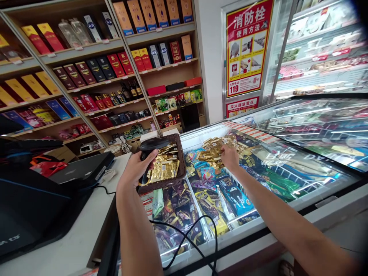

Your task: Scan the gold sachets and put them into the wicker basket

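Note:
My left hand (134,170) is wrapped around the handle of a black barcode scanner (155,143), whose head lies over a brown woven basket (182,165). Inside the basket are many small gold packets (164,168). To the right, a loose heap of similar gold packets (211,147) is spread on the freezer's glass top (198,143). My right hand (230,157) is at the right side of this heap, its fingertips pinched on a gold packet. The fingers partly hide that packet.
Bagged ice creams (209,211) show through the freezer glass. The scanner's black cable (198,222) loops across the front. On the left stand a white counter (69,237) and a black checkout machine (31,207). Shelves of boxed bottles (97,69) line the back, beside a red fire-hydrant sign (247,48).

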Demonstrator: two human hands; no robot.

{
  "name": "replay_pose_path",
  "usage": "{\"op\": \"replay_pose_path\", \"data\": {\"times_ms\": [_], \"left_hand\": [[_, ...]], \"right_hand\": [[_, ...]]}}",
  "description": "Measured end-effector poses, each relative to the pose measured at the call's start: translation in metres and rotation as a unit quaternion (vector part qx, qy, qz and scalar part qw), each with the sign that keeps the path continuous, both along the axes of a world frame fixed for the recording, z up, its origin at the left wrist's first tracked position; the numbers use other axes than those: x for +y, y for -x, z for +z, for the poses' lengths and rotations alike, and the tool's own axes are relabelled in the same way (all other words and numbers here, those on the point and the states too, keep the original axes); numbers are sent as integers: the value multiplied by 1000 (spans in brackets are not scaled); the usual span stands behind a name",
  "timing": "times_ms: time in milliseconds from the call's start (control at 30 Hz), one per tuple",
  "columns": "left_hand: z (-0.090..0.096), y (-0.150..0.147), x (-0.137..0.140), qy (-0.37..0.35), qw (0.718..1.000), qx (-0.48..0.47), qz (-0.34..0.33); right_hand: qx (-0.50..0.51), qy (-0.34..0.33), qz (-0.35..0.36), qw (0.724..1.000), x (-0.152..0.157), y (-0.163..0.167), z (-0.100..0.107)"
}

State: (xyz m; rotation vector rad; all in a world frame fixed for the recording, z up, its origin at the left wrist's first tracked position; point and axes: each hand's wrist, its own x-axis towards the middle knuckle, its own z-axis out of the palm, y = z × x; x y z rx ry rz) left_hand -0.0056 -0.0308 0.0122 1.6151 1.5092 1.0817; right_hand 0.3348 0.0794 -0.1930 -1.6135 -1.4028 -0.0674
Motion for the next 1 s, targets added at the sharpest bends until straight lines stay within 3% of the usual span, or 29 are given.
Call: {"op": "replay_pose_path", "data": {"times_ms": [100, 167, 300, 433, 533, 600, 733, 867, 1000], "left_hand": [[-3, 24, 1, -32, 998, -35, 52], [-5, 39, 1, -47, 992, -53, 102], [-6, 61, -4, -55, 978, -84, 185], [-8, 70, -8, -58, 973, -108, 196], [-13, 72, -8, -75, 972, -125, 182], [-15, 71, -7, -79, 972, -129, 177], [-15, 68, -7, -77, 975, -134, 161], [-14, 68, -8, -79, 977, -125, 151], [-14, 68, -8, -76, 979, -126, 138]], "right_hand": [[-16, -37, -14, 999, -4, 0, 1], [-40, -58, 14, 997, -9, 15, 9], [-96, -52, 122, 987, -23, 80, 40], [-111, 68, 282, 951, -37, 176, 79], [-110, 181, 352, 912, -38, 249, 101], [-107, 253, 316, 908, -34, 291, 110], [-128, 278, 235, 923, -25, 344, 112], [-115, 264, 197, 937, -16, 367, 98], [-32, 245, 202, 948, -6, 364, 87]]}}
